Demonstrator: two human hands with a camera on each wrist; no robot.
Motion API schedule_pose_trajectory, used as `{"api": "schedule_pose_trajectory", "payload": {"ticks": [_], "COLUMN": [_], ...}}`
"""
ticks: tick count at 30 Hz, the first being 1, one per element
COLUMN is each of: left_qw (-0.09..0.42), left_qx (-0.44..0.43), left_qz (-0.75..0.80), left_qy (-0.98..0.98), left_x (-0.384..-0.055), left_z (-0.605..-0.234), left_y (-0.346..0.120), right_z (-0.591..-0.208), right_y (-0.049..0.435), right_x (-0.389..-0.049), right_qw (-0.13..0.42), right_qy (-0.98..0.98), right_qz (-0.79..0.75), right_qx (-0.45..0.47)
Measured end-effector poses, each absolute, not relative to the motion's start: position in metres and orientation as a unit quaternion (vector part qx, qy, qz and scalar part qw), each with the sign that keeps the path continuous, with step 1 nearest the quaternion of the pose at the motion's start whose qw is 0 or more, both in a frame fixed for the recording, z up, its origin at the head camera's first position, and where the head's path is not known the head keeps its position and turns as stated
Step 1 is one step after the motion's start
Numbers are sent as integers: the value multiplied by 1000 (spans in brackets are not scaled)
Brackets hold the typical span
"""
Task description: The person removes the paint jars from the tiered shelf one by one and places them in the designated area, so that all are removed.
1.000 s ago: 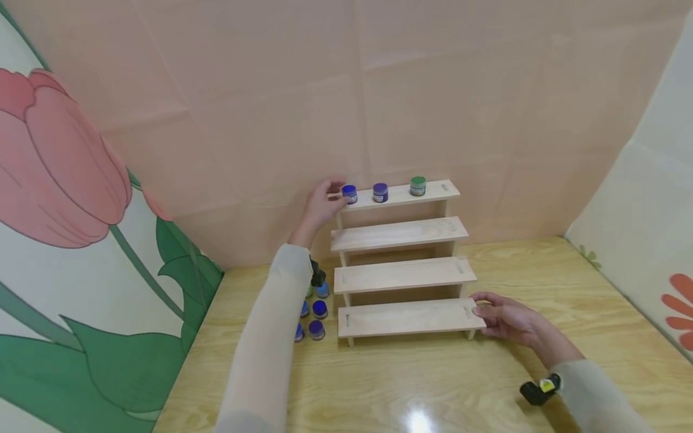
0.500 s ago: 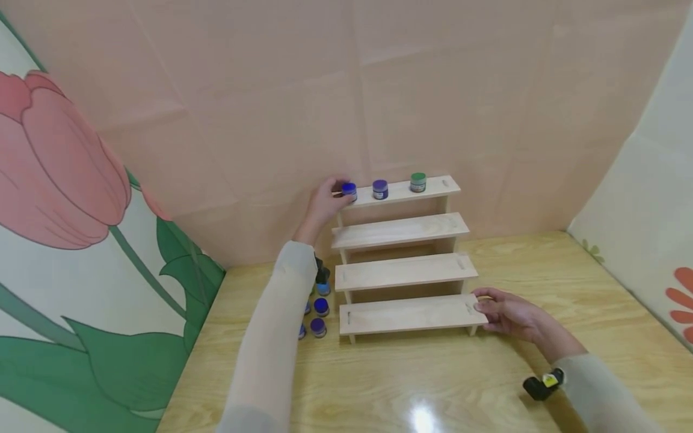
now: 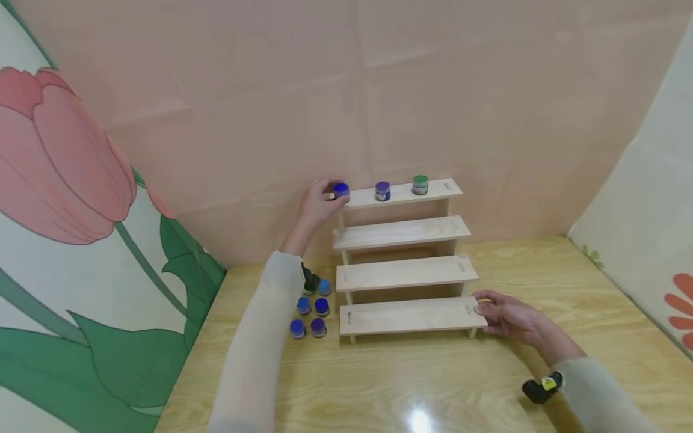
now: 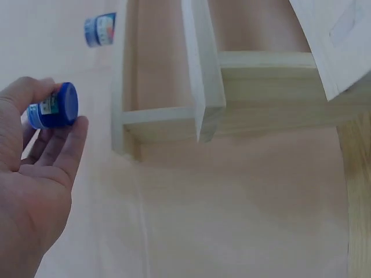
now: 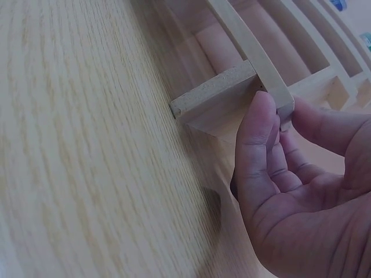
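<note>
My left hand pinches a small jar with a blue lid at the left end of the top step of a pale wooden tiered stand. In the left wrist view the thumb and fingers lie around the jar, lid facing away from the palm and apart from the stand. A purple-lidded jar and a green-lidded jar stand farther right on that step. With thumb and fingers, my right hand grips the right end of the lowest board.
Several small jars with blue and purple lids, such as this purple-lidded one, stand on the wood-grain table left of the stand. A pinkish sheet hangs close behind. Printed panels flank both sides.
My left hand has closed its fingers on the blue-lidded jar and shifted it slightly left, toward the end of the top step. My right hand has kept its hold on the lowest board.
</note>
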State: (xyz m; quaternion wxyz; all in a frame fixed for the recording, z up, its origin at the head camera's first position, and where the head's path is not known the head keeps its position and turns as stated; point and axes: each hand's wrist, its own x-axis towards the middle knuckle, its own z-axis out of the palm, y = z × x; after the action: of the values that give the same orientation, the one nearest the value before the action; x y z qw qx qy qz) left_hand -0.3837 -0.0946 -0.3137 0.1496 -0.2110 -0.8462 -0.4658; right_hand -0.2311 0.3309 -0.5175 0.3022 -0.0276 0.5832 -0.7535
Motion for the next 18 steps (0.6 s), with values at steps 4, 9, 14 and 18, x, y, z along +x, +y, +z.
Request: {"api": "schedule_pose_trajectory", "payload": {"ticks": [4, 9, 14, 18], "left_qw": [140, 113, 97, 99], "left_qx": [-219, -221, -221, -232], "left_qz": [-480, -496, -498, -502], "left_qy": [-838, -832, -833, -827], "left_x": [-376, -364, -353, -346], "left_z": [-312, -311, -312, -317], "left_y": [-102, -113, -124, -135], "right_z": [-518, -518, -520, -522], "right_y": [333, 335, 334, 333], "right_x": [-231, -232, -234, -233], "right_qw": [302, 302, 303, 305], "right_qy": [583, 580, 577, 574], "right_qz": [-754, -755, -757, -759], "right_qx": [-30, -35, -37, -42]}}
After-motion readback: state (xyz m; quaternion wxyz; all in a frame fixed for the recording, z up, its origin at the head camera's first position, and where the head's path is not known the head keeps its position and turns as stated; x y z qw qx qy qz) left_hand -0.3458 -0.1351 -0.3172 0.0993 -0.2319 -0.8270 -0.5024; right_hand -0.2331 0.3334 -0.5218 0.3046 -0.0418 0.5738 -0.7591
